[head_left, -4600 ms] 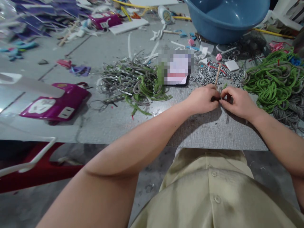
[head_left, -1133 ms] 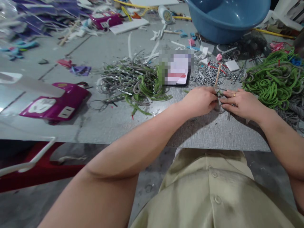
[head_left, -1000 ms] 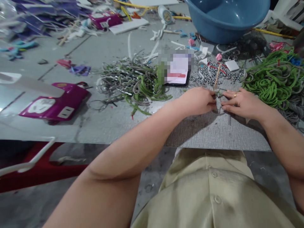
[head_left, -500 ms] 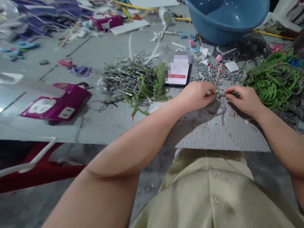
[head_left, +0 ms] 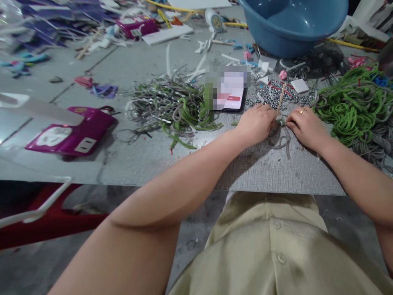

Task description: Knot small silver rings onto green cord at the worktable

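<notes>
My left hand (head_left: 257, 123) is closed, its fingertips pinched on a grey-green cord near the foot of a thin wooden stick. From the right, my right hand (head_left: 307, 126), with a ring on one finger, pinches the same cord a short way off. A small shiny bit shows on the cord between the fingertips. The loose grey cord (head_left: 287, 147) curls on the table below the hands. The wooden stick (head_left: 281, 98) stands upright just behind the fingers. Past it lies a spread of small metal chain pieces (head_left: 270, 96).
A phone (head_left: 231, 92) lies left of the chain pieces, beside a tangle of green and grey cords with chains (head_left: 172, 102). A pile of green cord (head_left: 353, 102) is at right. A blue basin (head_left: 294, 32) stands behind. A purple device (head_left: 82, 131) sits at left.
My right hand has moved slightly left and rolled over, its fingers closer to the stick. My left hand has turned palm-down and a cord end now shows at its left.
</notes>
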`<state>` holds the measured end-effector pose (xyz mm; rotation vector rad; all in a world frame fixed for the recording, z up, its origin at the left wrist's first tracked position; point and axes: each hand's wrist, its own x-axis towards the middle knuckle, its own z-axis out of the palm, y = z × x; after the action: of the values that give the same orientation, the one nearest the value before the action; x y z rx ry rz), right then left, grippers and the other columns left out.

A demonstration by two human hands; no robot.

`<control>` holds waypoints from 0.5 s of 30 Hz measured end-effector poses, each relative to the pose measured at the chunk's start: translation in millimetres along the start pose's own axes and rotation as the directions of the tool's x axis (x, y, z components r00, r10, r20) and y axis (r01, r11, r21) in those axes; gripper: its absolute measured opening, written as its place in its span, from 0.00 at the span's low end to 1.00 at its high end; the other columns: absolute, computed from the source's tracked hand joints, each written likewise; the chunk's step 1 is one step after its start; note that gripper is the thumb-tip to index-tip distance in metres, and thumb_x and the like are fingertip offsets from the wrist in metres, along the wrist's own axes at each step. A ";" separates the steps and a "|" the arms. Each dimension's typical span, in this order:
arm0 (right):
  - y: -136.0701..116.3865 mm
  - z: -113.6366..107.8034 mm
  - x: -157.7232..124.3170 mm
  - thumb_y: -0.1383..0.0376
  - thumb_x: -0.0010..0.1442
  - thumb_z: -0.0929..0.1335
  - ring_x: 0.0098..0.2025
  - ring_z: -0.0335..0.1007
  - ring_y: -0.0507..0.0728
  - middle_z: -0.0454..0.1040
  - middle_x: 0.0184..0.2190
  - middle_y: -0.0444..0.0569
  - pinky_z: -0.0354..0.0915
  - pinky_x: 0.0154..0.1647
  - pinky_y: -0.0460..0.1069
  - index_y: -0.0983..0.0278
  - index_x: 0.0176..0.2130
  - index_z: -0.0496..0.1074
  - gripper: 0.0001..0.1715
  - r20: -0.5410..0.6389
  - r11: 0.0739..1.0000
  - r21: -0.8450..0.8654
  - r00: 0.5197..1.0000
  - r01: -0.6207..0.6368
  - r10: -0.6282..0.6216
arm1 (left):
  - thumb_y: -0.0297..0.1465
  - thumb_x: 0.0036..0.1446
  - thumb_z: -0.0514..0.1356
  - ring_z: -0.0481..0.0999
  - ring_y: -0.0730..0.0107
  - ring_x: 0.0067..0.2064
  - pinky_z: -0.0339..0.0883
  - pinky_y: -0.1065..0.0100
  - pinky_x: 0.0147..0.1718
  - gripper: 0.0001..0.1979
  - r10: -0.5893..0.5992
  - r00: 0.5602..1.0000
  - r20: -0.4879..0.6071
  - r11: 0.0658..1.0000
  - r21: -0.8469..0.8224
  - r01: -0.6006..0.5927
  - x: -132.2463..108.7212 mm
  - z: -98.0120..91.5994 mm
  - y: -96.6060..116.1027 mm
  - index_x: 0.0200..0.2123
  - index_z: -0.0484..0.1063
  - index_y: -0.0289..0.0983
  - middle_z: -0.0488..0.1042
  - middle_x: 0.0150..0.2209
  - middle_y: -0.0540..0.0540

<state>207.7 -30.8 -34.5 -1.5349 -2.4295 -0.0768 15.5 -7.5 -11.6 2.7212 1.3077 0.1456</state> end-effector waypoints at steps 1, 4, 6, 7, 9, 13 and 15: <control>0.5 -0.7 -0.6 0.67 0.67 0.63 0.45 0.69 0.63 0.77 0.39 0.56 0.64 0.50 0.58 0.63 0.38 0.75 0.11 0.008 1.000 -0.017 1.000 -0.003 0.003 | 0.25 0.65 0.50 0.74 0.56 0.53 0.67 0.59 0.53 0.14 -0.003 1.000 0.011 1.000 0.008 0.003 -0.9 -1.0 -2.0 0.45 0.76 0.30 0.76 0.45 0.37; 3.0 -3.4 -3.1 0.67 0.67 0.62 0.44 0.69 0.63 0.76 0.39 0.56 0.63 0.47 0.57 0.64 0.37 0.75 0.12 0.017 0.998 -0.067 1.000 -0.007 0.008 | 0.25 0.66 0.50 0.74 0.57 0.52 0.67 0.60 0.52 0.14 0.000 0.999 0.043 1.000 0.018 -0.001 -3.8 -5.6 -7.2 0.45 0.75 0.30 0.76 0.45 0.37; 4.5 -5.8 -4.9 0.66 0.67 0.62 0.43 0.68 0.63 0.76 0.38 0.57 0.63 0.44 0.56 0.64 0.37 0.76 0.14 0.023 0.995 -0.096 1.000 -0.013 0.016 | 0.25 0.66 0.50 0.75 0.57 0.52 0.67 0.61 0.52 0.14 -0.004 0.997 0.074 1.000 0.030 0.002 -5.4 -9.1 -9.2 0.45 0.75 0.30 0.76 0.45 0.37; 4.9 -6.9 -5.8 0.66 0.67 0.62 0.43 0.68 0.63 0.76 0.38 0.57 0.62 0.43 0.56 0.64 0.37 0.76 0.14 0.028 0.994 -0.107 0.999 -0.019 0.022 | 0.26 0.66 0.51 0.75 0.57 0.52 0.67 0.61 0.52 0.13 -0.008 0.996 0.093 0.999 0.037 0.005 -6.1 -10.7 -9.6 0.45 0.75 0.30 0.76 0.46 0.37; 4.8 -8.7 -7.2 0.66 0.67 0.62 0.42 0.69 0.63 0.76 0.38 0.57 0.62 0.42 0.56 0.64 0.36 0.76 0.14 0.037 0.993 -0.117 0.999 -0.031 0.035 | 0.26 0.66 0.51 0.76 0.57 0.52 0.67 0.61 0.51 0.14 -0.019 0.992 0.122 0.999 0.047 0.013 -7.0 -13.1 -9.3 0.46 0.74 0.30 0.75 0.47 0.36; 1.5 -9.1 -7.9 0.66 0.66 0.62 0.43 0.70 0.64 0.77 0.38 0.57 0.63 0.43 0.57 0.64 0.37 0.75 0.12 0.016 0.997 -0.059 0.998 -0.054 0.055 | 0.27 0.66 0.50 0.77 0.58 0.51 0.68 0.63 0.49 0.14 -0.065 0.994 0.092 0.998 0.003 0.065 -8.0 -13.7 -4.8 0.48 0.74 0.31 0.77 0.47 0.37; -1.4 -8.5 -7.4 0.64 0.65 0.63 0.43 0.70 0.64 0.77 0.39 0.57 0.64 0.44 0.57 0.64 0.39 0.75 0.11 -0.009 0.998 -0.007 0.998 -0.070 0.070 | 0.30 0.66 0.51 0.78 0.59 0.50 0.69 0.63 0.47 0.15 -0.107 0.993 0.051 0.993 -0.044 0.109 -8.3 -12.3 -0.3 0.51 0.72 0.32 0.78 0.47 0.38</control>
<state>211.0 -39.5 -28.0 -1.6172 -2.3690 -0.0788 8.4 -13.0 0.3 2.5914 1.4162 0.0980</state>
